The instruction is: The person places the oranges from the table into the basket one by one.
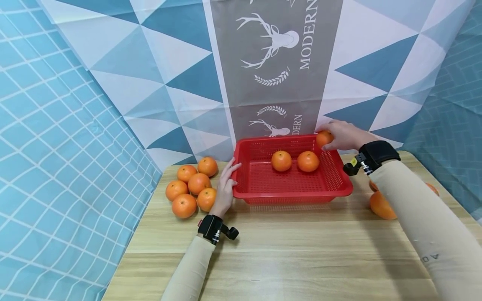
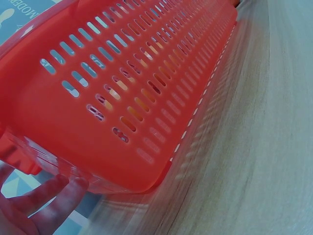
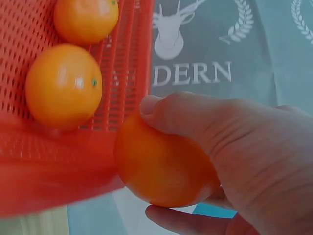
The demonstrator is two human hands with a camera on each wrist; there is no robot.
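Observation:
A red plastic basket (image 1: 286, 198) with slotted walls stands at the back of the table, two oranges (image 1: 281, 161) (image 1: 308, 161) on its floor. At the basket's back right corner my right hand (image 1: 344, 136) grips another orange (image 1: 324, 139) at rim height. In the right wrist view the thumb lies over the held orange (image 3: 166, 164), with fingers beneath it. My left hand (image 1: 224, 190) rests against the basket's left end, its fingers extended at the rim. Close up, the left fingertips (image 2: 73, 188) touch the outside of the red wall (image 2: 98, 142).
Several oranges (image 1: 198, 184) are grouped on the wooden table (image 1: 263, 255) left of the basket. More oranges (image 1: 382, 205) lie to the right, partly hidden by my right sleeve. A patterned cloth (image 1: 278, 83) hangs right behind the basket.

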